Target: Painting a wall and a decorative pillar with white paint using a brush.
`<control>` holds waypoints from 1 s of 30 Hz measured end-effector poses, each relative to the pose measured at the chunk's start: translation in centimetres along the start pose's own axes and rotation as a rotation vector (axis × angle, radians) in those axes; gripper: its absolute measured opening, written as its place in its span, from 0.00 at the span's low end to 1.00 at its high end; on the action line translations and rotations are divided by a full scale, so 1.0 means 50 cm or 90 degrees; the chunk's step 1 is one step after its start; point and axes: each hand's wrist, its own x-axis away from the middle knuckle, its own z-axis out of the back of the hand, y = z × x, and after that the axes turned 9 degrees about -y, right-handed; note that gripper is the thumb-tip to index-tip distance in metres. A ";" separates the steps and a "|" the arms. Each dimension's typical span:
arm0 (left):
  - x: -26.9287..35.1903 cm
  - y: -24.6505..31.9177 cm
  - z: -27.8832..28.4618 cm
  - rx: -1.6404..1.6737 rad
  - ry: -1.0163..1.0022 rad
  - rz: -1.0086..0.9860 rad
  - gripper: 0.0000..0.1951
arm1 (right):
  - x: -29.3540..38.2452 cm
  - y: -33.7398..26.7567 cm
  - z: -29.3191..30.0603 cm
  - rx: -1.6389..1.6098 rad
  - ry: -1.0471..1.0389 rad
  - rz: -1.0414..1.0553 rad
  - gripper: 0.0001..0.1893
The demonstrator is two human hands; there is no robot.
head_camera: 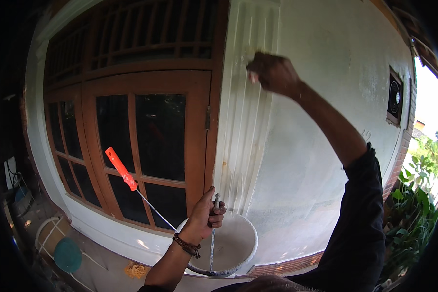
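Note:
My left hand grips the wire bail of a round bucket, by the worn grip at its top. The bucket's inside is coated pale, and its rim is smeared. A paint roller's orange plastic handle juts up to the left on a thin metal rod, whose lower end is hidden behind my left hand and the bucket rim. Raised high, my right hand is at a fluted white pilaster, fingers bunched. A blurred yellowish thing shows at its fingertips; its kind is unclear.
Left of the pilaster is a brown wooden door with glass panes. A patchy pale wall runs right to a vent fan and green plants. Below left are a teal-seated stool and a crumpled yellow-orange thing.

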 end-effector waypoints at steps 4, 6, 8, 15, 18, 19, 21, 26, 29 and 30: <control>0.002 -0.003 -0.009 -0.002 -0.008 -0.005 0.32 | 0.198 -0.209 -0.005 -0.133 -0.109 0.087 0.17; 0.003 -0.003 -0.006 0.001 -0.001 -0.001 0.32 | 0.243 -0.264 0.011 -0.271 -0.163 0.091 0.17; 0.005 -0.005 -0.002 0.006 0.000 -0.010 0.32 | 0.232 -0.268 0.023 -0.401 -0.191 0.048 0.14; -0.001 -0.005 -0.007 0.020 -0.010 -0.006 0.32 | 0.000 0.044 -0.032 -0.603 -0.071 -0.255 0.12; 0.005 -0.011 -0.004 0.039 -0.028 -0.011 0.31 | -0.109 0.192 0.014 -0.400 0.030 -0.321 0.16; 0.003 -0.013 -0.013 0.035 -0.036 -0.003 0.31 | -0.121 0.268 0.019 -0.337 0.103 -0.271 0.16; 0.002 -0.012 -0.009 0.048 -0.002 -0.007 0.31 | -0.178 0.292 0.052 -0.148 0.142 -0.271 0.14; -0.013 -0.015 -0.005 0.037 -0.010 0.002 0.31 | -0.219 0.309 0.089 -0.019 0.198 -0.146 0.08; -0.008 -0.016 0.004 0.045 -0.002 0.004 0.31 | -0.148 0.195 0.011 0.038 0.043 -0.025 0.19; -0.007 -0.014 0.005 0.047 0.002 0.001 0.31 | -0.110 0.138 -0.001 -0.017 -0.017 -0.007 0.23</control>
